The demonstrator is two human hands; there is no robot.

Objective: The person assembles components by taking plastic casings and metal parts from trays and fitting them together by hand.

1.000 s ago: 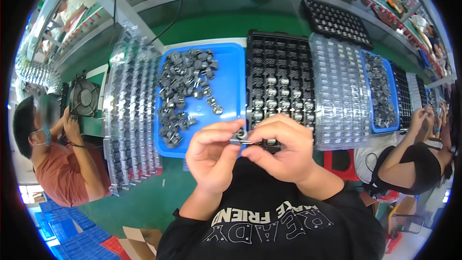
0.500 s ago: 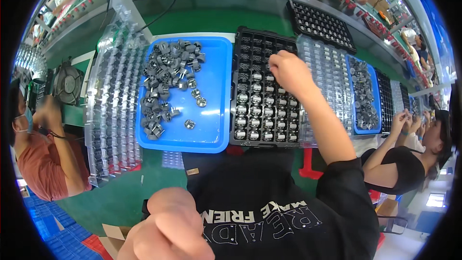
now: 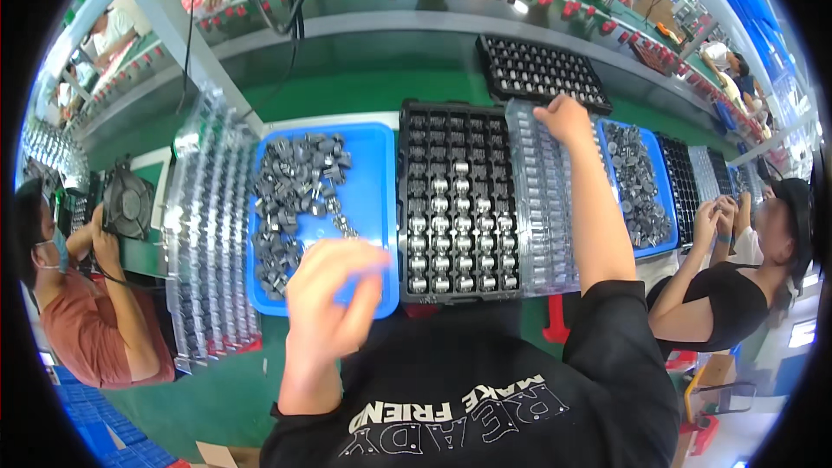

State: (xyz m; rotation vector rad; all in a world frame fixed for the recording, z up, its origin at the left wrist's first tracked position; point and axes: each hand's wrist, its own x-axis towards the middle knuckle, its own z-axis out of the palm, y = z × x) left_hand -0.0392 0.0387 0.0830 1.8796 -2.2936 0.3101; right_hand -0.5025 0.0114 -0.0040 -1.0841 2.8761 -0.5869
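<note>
My left hand, smeared by motion, is over the near edge of a blue tray. Its thumb and fingers are apart, and nothing shows between them. In that tray lies a heap of dark grey round plastic parts, some with metal prongs. At the far end of a clear plastic tray holding rows of silvery cylindrical parts is my right hand. Its fingers are pinched together; what they hold is hidden. Between the hands lies a black compartment tray, its nearer pockets filled with silver metal cylinders.
Another filled black tray lies farther back. Tilted clear trays stand at the left, near a black fan. A second blue tray lies at the right. Co-workers sit on both sides; cables hang at the upper left.
My right hand has moved from the black tray to the far end of the clear tray. My left hand has gone forward from near my chest to the blue tray. The view has shifted.
</note>
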